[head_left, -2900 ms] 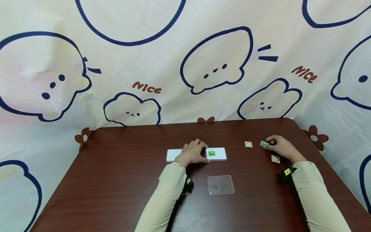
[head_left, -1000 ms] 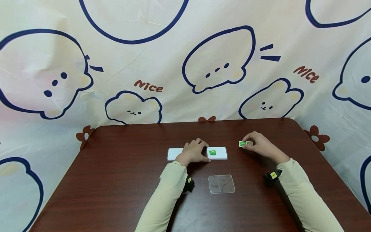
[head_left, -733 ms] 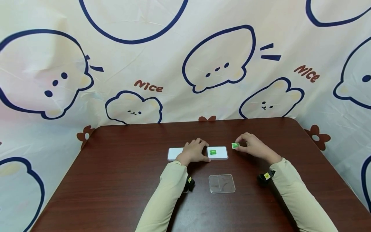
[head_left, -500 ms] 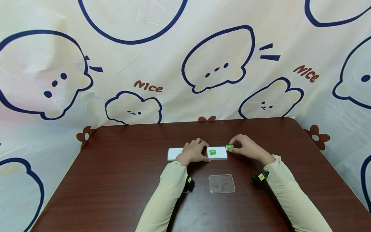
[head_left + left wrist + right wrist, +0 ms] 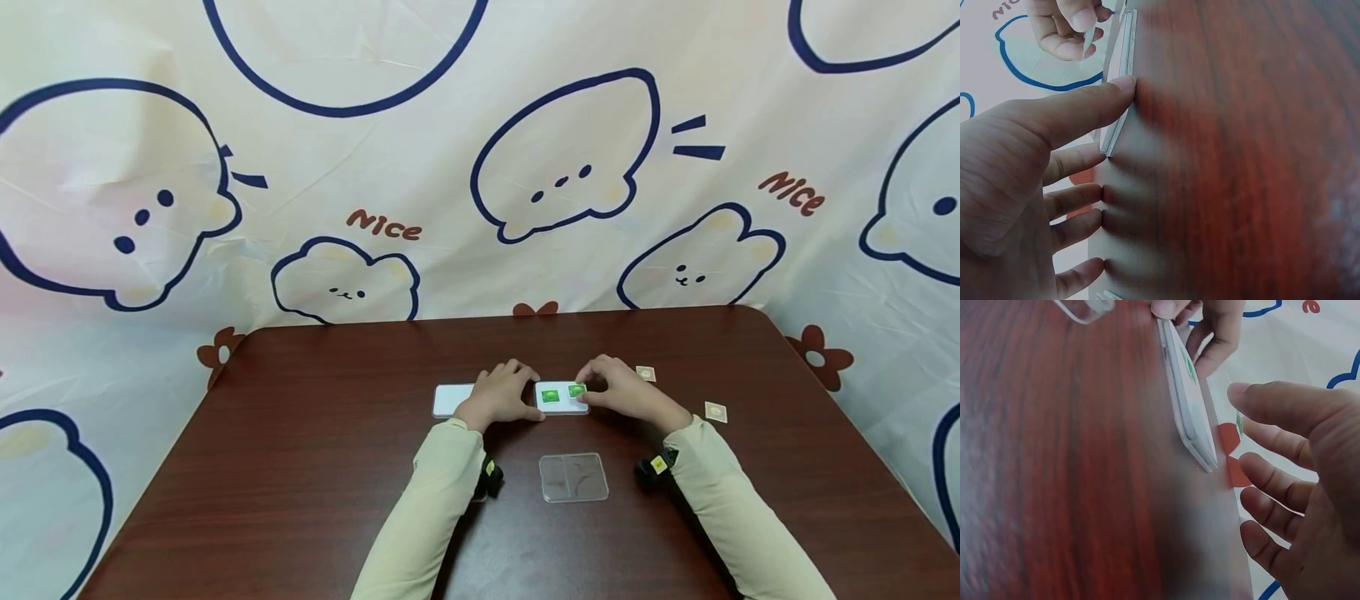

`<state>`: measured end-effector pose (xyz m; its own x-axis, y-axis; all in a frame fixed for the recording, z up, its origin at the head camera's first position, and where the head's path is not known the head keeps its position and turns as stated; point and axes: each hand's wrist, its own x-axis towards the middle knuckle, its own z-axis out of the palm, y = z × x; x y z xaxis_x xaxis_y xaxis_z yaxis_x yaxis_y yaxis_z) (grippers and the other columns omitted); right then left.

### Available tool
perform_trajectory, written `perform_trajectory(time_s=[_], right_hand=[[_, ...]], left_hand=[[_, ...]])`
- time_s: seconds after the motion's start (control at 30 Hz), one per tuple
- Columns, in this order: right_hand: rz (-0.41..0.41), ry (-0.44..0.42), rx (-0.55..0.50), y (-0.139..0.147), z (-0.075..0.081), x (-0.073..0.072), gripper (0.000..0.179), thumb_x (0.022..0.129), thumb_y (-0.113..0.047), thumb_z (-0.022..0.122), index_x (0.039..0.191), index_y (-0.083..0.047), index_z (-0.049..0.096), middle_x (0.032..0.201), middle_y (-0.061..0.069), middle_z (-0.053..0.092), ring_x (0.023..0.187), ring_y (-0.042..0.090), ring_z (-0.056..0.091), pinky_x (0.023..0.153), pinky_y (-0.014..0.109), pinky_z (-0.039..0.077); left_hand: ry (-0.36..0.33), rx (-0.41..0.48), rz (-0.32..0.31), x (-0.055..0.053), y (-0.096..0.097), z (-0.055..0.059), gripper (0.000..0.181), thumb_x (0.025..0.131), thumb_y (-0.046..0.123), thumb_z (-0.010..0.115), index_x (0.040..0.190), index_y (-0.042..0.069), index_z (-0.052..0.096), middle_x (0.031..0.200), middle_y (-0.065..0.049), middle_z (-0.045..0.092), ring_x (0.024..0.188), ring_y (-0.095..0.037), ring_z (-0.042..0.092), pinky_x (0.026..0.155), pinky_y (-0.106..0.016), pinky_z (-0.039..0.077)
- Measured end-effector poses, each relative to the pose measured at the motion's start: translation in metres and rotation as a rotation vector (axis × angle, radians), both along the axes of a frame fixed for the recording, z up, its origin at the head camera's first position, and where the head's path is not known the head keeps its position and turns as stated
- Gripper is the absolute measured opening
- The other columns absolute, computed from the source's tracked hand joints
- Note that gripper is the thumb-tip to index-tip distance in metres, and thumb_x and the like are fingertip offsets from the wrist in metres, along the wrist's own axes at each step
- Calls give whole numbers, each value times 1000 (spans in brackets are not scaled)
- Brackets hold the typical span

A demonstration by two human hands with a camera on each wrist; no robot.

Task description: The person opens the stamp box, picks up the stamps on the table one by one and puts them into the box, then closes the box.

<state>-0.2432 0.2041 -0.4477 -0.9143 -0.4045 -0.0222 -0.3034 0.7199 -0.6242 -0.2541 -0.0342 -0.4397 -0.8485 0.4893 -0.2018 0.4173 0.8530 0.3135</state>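
My left hand (image 5: 498,396) lies over the gap between two flat white rectangular cases. It grips the left end of the right-hand case (image 5: 562,409), thumb at the near edge and index finger at the corner in the left wrist view. A small green square card (image 5: 550,397) lies on that case's white face. My right hand (image 5: 618,390) pinches a second green card (image 5: 576,390) between thumb and index finger, over the right end of the same case. In the right wrist view this card (image 5: 1239,422) shows edge-on, its other fingers loosely bent.
The left-hand white case (image 5: 448,400) is partly covered by my left hand. Nearer to me lies a clear plastic tray (image 5: 573,477). Two small cream squares, one far (image 5: 646,374) and one nearer (image 5: 716,412), lie right of my right hand. A printed cloth hangs behind the brown table (image 5: 322,467).
My right hand has carried its green card leftward from the table's right side to above the right-hand case, uncovering both cream squares. The left hand has stayed in place.
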Motion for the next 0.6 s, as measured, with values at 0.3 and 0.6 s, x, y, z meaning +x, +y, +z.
perform_trajectory(time_s=[0.3, 0.6], right_hand=[[2, 2, 11, -4, -6, 0, 17, 87, -17, 70, 101, -9, 65, 109, 11, 55, 97, 22, 52, 85, 37, 44], [-10, -4, 37, -3, -11, -2, 17, 88, -19, 70, 101, -11, 65, 112, 11, 55, 100, 23, 49, 86, 38, 42]], left_hand=[[2, 2, 0, 0, -1, 0, 63, 82, 53, 70, 136, 26, 51, 143, 0, 45, 131, -22, 43, 107, -48, 35], [-2, 7, -2, 0, -1, 0, 64, 82, 53, 70, 137, 25, 51, 142, 0, 45, 131, -22, 43, 106, -48, 35]])
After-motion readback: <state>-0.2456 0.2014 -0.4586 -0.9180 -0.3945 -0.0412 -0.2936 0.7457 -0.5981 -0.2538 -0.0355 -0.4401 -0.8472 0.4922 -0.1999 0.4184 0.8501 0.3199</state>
